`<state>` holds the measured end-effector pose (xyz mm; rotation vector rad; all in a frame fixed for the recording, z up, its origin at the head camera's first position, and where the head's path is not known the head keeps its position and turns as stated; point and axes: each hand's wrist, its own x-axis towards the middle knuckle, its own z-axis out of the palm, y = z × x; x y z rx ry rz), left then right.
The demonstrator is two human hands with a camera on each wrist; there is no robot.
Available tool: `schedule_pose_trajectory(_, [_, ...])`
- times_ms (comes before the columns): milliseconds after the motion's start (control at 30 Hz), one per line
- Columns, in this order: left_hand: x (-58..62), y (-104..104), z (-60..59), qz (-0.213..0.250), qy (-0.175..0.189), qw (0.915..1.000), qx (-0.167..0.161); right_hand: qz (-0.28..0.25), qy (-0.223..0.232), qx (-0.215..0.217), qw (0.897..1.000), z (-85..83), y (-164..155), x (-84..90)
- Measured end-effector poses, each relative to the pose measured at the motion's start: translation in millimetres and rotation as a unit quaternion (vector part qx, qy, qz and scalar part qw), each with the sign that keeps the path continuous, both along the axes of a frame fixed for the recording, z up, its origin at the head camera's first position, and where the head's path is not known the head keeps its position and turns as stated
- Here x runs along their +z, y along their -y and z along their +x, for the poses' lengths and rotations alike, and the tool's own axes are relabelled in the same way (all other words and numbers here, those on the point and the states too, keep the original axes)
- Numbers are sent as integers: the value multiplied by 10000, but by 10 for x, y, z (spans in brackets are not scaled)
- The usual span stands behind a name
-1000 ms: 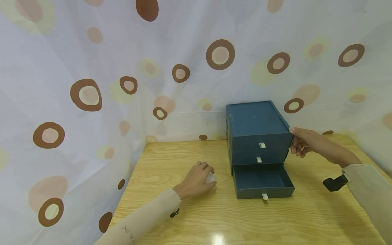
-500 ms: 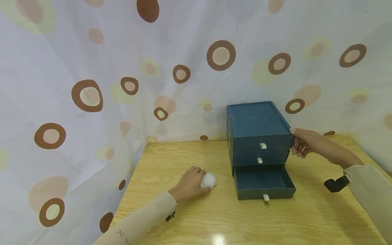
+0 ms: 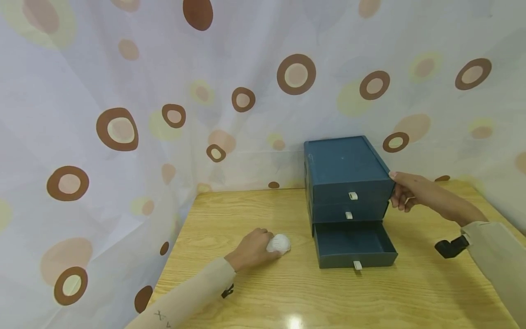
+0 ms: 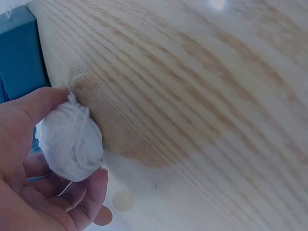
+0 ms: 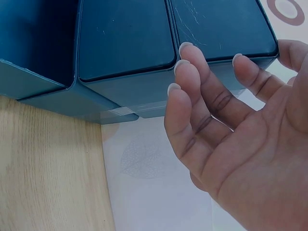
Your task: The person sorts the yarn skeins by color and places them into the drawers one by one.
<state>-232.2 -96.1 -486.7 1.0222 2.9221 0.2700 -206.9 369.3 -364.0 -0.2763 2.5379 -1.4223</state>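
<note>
My left hand point(image 3: 252, 249) holds a white ball of yarn point(image 3: 279, 244) low over the table, left of the drawer cabinet. In the left wrist view, the thumb and fingers curve round the yarn ball point(image 4: 72, 139) from both sides. A blue cabinet point(image 3: 347, 160) with three drawers stands toward the back; its bottom drawer point(image 3: 357, 260) is pulled out and bare inside. My right hand point(image 3: 419, 194) is at the cabinet's right side, thumb at the top front corner. The right wrist view shows its other fingers point(image 5: 180, 110) loosely bent beside the cabinet wall.
The wooden table point(image 3: 230, 205) runs up to a patterned cloth point(image 3: 255, 123) hanging behind and at the left. White pull tabs point(image 3: 353, 196) stick out from the drawer fronts. Black straps point(image 3: 451, 246) show at the sleeve cuffs.
My left hand has shifted left and toward me, so more of the yarn ball shows, now slightly nearer to me. The right hand and cabinet have stayed in place.
</note>
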Motion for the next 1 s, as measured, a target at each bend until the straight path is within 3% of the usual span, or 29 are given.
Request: schedule_pose_trajectory(1000, [20,-7,-48,590,-13,9982,-82,-3,10,-144,9999,-9,11,3])
